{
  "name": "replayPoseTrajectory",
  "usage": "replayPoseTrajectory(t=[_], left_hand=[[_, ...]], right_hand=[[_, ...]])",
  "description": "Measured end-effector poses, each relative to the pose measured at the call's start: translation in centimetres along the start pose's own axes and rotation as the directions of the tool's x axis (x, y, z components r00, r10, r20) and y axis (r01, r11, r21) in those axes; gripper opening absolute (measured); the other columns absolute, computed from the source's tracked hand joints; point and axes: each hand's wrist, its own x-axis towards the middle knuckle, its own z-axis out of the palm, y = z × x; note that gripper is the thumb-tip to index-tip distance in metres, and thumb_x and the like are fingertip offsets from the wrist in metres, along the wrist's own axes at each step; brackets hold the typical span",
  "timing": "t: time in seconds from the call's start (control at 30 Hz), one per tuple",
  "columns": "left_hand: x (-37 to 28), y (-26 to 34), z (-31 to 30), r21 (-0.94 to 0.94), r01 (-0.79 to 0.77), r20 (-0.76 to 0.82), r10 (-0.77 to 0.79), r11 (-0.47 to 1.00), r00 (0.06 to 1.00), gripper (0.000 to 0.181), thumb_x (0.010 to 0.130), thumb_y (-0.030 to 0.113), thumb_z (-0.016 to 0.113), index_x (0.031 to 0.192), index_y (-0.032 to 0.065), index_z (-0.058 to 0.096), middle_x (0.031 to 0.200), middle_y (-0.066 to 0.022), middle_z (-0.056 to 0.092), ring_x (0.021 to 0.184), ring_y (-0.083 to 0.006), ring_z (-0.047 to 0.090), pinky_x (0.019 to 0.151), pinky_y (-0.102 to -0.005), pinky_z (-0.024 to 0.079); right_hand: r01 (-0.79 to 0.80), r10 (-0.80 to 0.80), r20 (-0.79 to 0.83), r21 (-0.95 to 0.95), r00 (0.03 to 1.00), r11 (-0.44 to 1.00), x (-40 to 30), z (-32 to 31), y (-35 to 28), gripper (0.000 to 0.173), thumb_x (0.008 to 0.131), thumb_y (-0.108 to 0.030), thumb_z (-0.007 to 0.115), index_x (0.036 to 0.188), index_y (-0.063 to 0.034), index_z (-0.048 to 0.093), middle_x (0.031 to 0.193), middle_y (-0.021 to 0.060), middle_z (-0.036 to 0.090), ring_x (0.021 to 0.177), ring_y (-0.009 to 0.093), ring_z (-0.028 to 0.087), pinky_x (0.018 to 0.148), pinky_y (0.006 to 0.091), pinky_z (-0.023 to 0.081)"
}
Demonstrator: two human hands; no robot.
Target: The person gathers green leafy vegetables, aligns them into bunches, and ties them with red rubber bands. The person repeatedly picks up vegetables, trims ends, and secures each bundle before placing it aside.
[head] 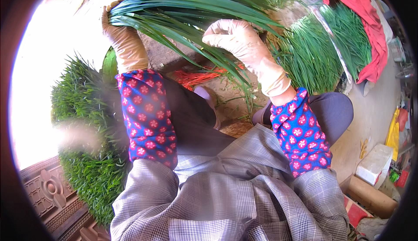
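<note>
My left hand (125, 46), in a pale thin glove, grips a bunch of long flat green leaves (192, 7), likely garlic chives, at one end. From that fist the leaves fan out to the right, their longer tips drooping. My right hand (245, 46), gloved alike, is beside the lower leaves. Its fingers are curled toward the thumb; whether a leaf is pinched between them cannot be made out. Below the bunch, a bundle of red-orange strings (196, 77) lies on the ground between my feet.
Cut chives (310, 58) are heaped at the right, some under a red cloth (369, 25). Another tall green pile (93, 175) stands close on my left, before a carved panel (47, 188). A white box (374, 165) and an open cardboard box (369, 195) sit at lower right.
</note>
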Motion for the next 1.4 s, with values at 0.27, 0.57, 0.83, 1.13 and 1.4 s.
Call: replayPoseTrajectory(t=[0.27,0.57,0.83,1.13,1.4], left_hand=[[0.8,0.9,-1.1,-0.122,-0.012,-0.056,0.005,0.992,0.998,0.026,0.096,0.027,0.057,0.094,0.0031,0.066,0.101,-0.0162,0.069,0.102,-0.0281,0.065,0.099,-0.0431,0.051],[3.4,0.9,-1.7,0.091,0.035,-0.082,-0.027,0.995,0.996,0.017,0.094,0.016,0.062,0.088,-0.0002,0.062,0.09,-0.0204,0.07,0.092,-0.0349,0.069,0.093,-0.0495,0.056],[-5.6,-4.6,11.8,0.41,0.187,0.018,-0.213,0.893,0.977,0.013,0.087,0.015,0.071,0.093,0.0046,0.066,0.082,-0.0033,0.065,0.075,-0.0151,0.062,0.075,-0.0299,0.052],[-6.9,-5.6,18.0,0.549,0.146,0.311,-0.364,0.823,0.878,0.027,0.087,0.017,0.073,0.108,0.003,0.065,0.092,-0.005,0.068,0.083,-0.0154,0.065,0.078,-0.0301,0.052],[-2.0,-5.7,13.8,0.256,0.379,0.454,-0.457,0.889,0.765,0.061,0.089,0.03,0.066,0.135,-0.0061,0.05,0.122,-0.0237,0.062,0.119,-0.0348,0.059,0.105,-0.0467,0.046]], right_hand=[[0.085,-0.079,0.048,-0.153,0.996,0.985,-0.3,-1.4,0.6,0.011,0.087,-0.014,0.072,0.084,-0.0031,0.069,0.075,-0.0035,0.06,0.069,0.007,0.054,0.067,0.0237,0.045],[-0.03,0.225,-0.111,-0.942,0.968,-0.335,-4.7,-9.8,4.5,0.028,0.083,-0.026,0.073,0.104,-0.0083,0.067,0.074,0.0093,0.065,0.073,0.012,0.063,0.067,0.0315,0.051],[0.417,-0.696,0.076,-0.844,0.714,0.336,3.6,-2.3,-2.2,0.08,0.073,-0.037,0.082,0.135,0.0031,0.049,0.119,0.0235,0.06,0.113,0.038,0.058,0.1,0.0441,0.045],[0.072,-0.135,-0.116,-0.435,0.984,0.898,4.6,-2.5,-1.8,0.061,0.077,-0.019,0.079,0.131,-0.0032,0.055,0.117,0.0107,0.064,0.109,0.022,0.061,0.094,0.0339,0.048],[-0.11,0.111,0.369,-0.024,0.923,0.994,7.0,-5.2,-6.6,0.048,0.084,-0.041,0.078,0.112,-0.0049,0.064,0.092,0.0016,0.065,0.081,0.013,0.062,0.073,0.0298,0.051]])
